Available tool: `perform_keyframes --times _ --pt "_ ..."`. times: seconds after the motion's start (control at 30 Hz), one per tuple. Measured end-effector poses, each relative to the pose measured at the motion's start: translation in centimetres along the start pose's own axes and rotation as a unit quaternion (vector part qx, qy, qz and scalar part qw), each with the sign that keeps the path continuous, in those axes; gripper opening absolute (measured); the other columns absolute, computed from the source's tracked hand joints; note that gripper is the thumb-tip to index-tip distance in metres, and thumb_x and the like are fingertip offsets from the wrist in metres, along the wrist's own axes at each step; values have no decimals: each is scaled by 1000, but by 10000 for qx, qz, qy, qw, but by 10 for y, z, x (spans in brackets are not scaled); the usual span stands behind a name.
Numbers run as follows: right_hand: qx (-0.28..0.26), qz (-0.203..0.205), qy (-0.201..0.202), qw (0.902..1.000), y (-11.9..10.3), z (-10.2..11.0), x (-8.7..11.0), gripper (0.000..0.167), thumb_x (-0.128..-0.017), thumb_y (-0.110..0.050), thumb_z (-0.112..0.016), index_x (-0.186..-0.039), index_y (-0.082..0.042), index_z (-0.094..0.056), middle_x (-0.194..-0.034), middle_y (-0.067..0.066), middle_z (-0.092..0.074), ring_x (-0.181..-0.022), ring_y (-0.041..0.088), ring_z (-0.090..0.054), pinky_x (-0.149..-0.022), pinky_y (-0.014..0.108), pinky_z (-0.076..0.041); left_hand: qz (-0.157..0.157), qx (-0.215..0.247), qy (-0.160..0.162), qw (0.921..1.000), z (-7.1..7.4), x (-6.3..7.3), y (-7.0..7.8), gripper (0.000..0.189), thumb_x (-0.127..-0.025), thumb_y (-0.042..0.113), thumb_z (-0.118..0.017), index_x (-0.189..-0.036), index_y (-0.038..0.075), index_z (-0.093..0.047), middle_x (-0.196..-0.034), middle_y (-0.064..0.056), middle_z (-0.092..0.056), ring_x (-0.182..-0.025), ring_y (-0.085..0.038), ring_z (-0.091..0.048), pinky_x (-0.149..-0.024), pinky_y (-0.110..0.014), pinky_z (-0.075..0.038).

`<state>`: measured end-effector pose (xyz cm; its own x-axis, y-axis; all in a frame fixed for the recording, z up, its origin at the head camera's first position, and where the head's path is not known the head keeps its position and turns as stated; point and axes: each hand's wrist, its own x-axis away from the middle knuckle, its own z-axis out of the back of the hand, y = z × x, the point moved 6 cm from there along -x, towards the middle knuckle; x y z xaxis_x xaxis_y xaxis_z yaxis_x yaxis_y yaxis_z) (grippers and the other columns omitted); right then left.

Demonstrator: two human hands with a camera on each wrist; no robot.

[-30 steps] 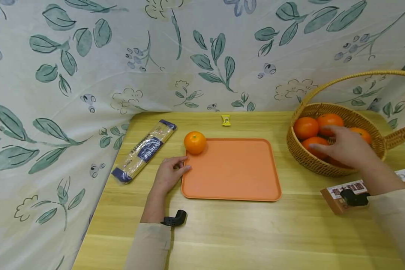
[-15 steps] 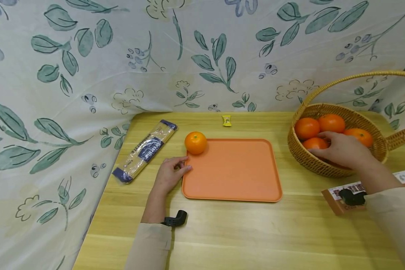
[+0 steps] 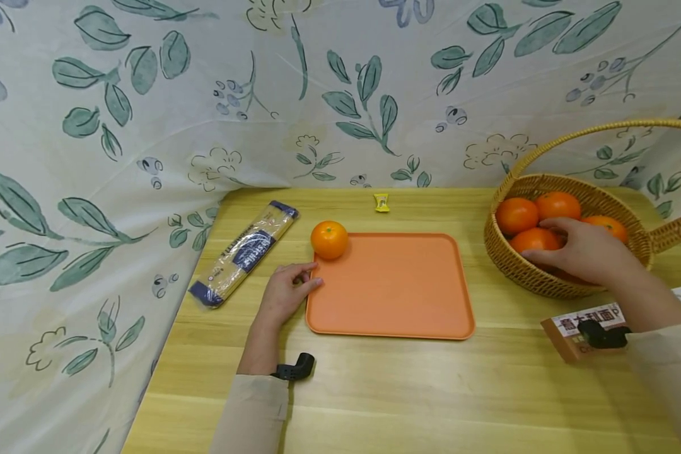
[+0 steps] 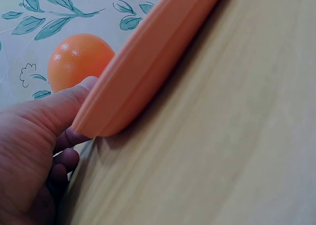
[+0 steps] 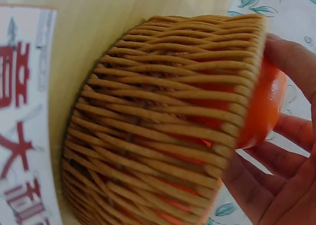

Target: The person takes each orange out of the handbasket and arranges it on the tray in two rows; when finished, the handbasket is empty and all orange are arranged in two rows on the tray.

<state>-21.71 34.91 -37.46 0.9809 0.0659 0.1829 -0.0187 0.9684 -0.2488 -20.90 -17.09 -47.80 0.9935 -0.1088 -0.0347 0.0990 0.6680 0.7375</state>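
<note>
My left hand [image 3: 286, 292] holds the left rim of a flat orange-coloured tray [image 3: 391, 287], thumb over the edge and the other fingers at its outer side. An orange [image 3: 329, 240] sits on the tray's far left corner; in the left wrist view this orange [image 4: 79, 62] shows beyond the thumb. My right hand [image 3: 587, 249] reaches into a wicker basket [image 3: 513, 268] and grips an orange [image 3: 536, 240] near the front left rim. In the right wrist view the thumb and fingers curl about that orange [image 5: 264, 109], its lower part behind the weave.
Several more oranges [image 3: 558, 207] fill the basket, under its tall arched handle [image 3: 601, 129]. A brown box [image 3: 579, 334] with a white label lies below the right forearm. A pack of spaghetti [image 3: 244, 255] lies left of the tray, and a small yellow wrapped candy [image 3: 381, 202] behind it.
My right hand has lowered among the oranges, closed round the front one and shifted it slightly up and right. The left hand and tray have stayed in place.
</note>
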Motion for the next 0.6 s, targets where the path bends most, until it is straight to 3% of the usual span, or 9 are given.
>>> perform_keyframes --times 0.23,0.37,0.6 --pt "23 117 726 9973 -18 26 12 94 -84 -61 -75 -146 2 -44 -129 42 -48 -113 59 -46 -87 71 -40 55 -30 -24 10000 1 0 -1 38 -92 35 -77 -127 20 -73 -94 0 -67 -94 -18 -53 -84 -34 -44" --pt "-101 117 874 9961 -33 37 17 89 -84 -60 -76 -144 0 -47 -127 39 -45 -114 54 -39 -80 68 -39 74 -69 -54 9999 1 0 -1 38 -93 35 -76 -128 20 -73 -95 0 -67 -95 -18 -53 -85 -34 -44" --pt "-107 315 812 9961 -65 42 26 90 -84 -61 -75 -144 -1 -45 -125 35 -57 -96 46 -58 -75 58 -45 84 7 -76 9999 -1 0 -1 38 -93 35 -76 -128 20 -73 -94 0 -66 -93 -18 -52 -83 -33 -43"
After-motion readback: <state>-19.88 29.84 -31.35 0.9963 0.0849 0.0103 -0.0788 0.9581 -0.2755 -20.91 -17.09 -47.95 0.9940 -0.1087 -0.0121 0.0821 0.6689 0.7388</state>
